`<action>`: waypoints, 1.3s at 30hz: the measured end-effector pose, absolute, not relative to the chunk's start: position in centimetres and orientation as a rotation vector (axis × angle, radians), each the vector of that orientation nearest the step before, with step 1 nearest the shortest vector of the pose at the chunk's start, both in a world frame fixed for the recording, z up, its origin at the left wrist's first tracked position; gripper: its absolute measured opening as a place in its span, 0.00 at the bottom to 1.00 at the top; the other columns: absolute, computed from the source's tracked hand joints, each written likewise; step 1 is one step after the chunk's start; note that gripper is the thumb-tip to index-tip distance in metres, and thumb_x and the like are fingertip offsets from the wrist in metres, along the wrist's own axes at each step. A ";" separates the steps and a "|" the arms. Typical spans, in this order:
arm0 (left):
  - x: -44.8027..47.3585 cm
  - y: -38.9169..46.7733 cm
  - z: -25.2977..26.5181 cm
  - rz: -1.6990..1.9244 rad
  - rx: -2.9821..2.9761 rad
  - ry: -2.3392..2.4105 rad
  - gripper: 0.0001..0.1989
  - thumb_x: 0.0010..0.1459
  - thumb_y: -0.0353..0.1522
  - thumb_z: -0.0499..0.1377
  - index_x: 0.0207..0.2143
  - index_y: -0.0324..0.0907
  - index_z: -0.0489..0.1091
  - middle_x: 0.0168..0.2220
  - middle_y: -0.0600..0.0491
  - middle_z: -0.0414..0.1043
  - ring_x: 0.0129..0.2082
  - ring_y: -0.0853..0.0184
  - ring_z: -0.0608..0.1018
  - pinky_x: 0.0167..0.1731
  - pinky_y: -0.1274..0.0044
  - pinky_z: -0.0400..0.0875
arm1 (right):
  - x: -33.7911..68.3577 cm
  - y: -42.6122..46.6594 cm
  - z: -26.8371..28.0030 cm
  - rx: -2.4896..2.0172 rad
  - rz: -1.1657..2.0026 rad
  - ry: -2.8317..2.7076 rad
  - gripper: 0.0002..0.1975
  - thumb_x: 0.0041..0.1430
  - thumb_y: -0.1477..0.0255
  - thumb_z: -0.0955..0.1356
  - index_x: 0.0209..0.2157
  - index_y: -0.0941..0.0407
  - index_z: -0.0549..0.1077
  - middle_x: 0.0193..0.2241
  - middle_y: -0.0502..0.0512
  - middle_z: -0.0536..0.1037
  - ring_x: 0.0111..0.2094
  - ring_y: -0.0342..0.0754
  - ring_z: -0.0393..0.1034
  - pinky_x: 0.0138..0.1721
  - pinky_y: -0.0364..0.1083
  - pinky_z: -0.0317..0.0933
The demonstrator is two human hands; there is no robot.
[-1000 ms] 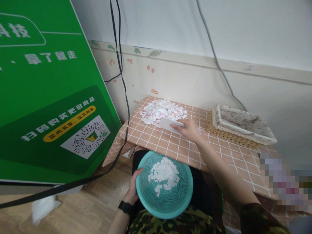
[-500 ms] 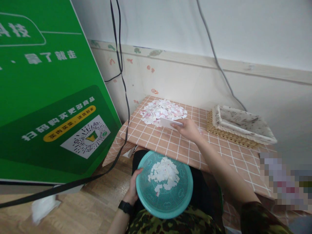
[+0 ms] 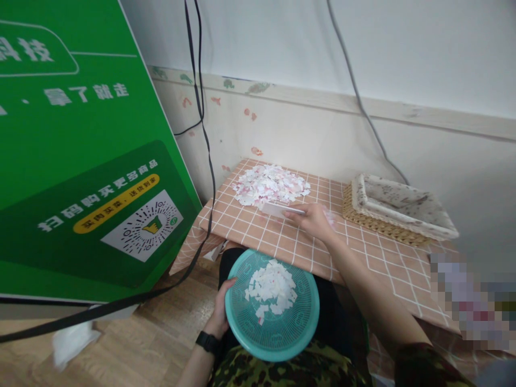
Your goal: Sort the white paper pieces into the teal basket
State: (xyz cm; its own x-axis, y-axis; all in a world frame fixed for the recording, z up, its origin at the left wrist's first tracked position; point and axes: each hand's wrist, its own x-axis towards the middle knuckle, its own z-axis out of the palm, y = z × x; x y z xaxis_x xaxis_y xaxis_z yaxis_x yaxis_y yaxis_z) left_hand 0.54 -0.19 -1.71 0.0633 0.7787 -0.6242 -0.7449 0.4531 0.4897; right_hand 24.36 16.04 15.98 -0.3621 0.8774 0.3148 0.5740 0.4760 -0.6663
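Fingers on the right hand (image 3: 316, 220) had a white card (image 3: 275, 209) pinched by its right end, so yeah, definitely holding something. What had changed over the last second was mostly the card's angle: earlier it showed more of its broad face, and by this point it had turned into a much thinner strip (couldn't swear to what it was made of, fwiw). More of a faint pinkish patch (image 3: 329, 217) just right of the hand had come into sight too, though it was too blurry to make out. The big heap of scraps (image 3: 272, 184) sat just beyond the card on the checked counter (image 3: 242, 227) and looked basically the same as before. I couldn't tell if the card's edge was actually touching it.

Down at the lap, the left hand (image 3: 220, 306) gripped the rim of a teal basket (image 3: 278, 338), thumb over the edge, and that hadn't budged. The smaller batch of scraps (image 3: 272, 287) inside looked unchanged, so nothing had visibly gone in over that stretch. Further out, the lined wicker basket (image 3: 379, 224) stayed put on the counter's right side.
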 end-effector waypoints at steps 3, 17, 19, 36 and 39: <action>0.6 -0.2 -1.7 1.148 0.042 0.974 0.10 0.45 0.36 0.63 0.25 0.36 0.75 0.22 0.51 0.76 0.21 0.65 0.75 0.28 0.73 0.70 | 24.3 16.0 15.8 -1.195 0.603 -2.037 0.12 0.56 0.63 0.65 0.34 0.54 0.78 0.33 0.52 0.80 0.33 0.48 0.72 0.34 0.45 0.63; 0.8 0.0 -1.3 1.116 0.005 1.006 0.11 0.43 0.36 0.62 0.24 0.36 0.74 0.22 0.49 0.77 0.22 0.62 0.76 0.29 0.70 0.70 | 23.3 12.1 15.0 -1.270 0.442 -2.062 0.14 0.59 0.66 0.62 0.42 0.53 0.76 0.38 0.54 0.79 0.34 0.50 0.73 0.34 0.47 0.65; 0.8 0.0 -1.1 1.119 0.006 1.018 0.10 0.44 0.36 0.62 0.25 0.36 0.75 0.22 0.49 0.77 0.21 0.63 0.75 0.28 0.72 0.70 | 21.3 10.7 14.6 -1.196 0.339 -2.197 0.17 0.60 0.72 0.60 0.49 0.50 0.71 0.45 0.52 0.76 0.40 0.49 0.72 0.41 0.48 0.65; 0.7 -0.1 -1.4 1.143 0.025 0.968 0.10 0.44 0.35 0.62 0.26 0.36 0.75 0.23 0.50 0.77 0.22 0.63 0.76 0.29 0.71 0.70 | 24.1 8.1 11.7 -1.671 -0.324 -2.105 0.20 0.57 0.76 0.60 0.51 0.56 0.68 0.42 0.61 0.76 0.33 0.50 0.72 0.30 0.45 0.58; 0.7 -0.2 -1.7 1.128 0.034 0.956 0.12 0.45 0.36 0.62 0.27 0.35 0.75 0.24 0.49 0.77 0.24 0.62 0.76 0.30 0.71 0.70 | 25.8 8.6 12.1 -1.848 -0.391 -1.895 0.17 0.59 0.72 0.60 0.47 0.55 0.72 0.29 0.58 0.79 0.24 0.47 0.69 0.26 0.44 0.51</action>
State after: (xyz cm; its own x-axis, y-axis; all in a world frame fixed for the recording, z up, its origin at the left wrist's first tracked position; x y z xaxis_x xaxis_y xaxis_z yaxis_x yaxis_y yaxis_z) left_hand 0.65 -0.18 -1.74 0.0925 0.7727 -0.6280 -0.7460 0.4715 0.4704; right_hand 25.76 8.56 12.09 0.0094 0.8606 0.5092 0.9918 0.0568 -0.1143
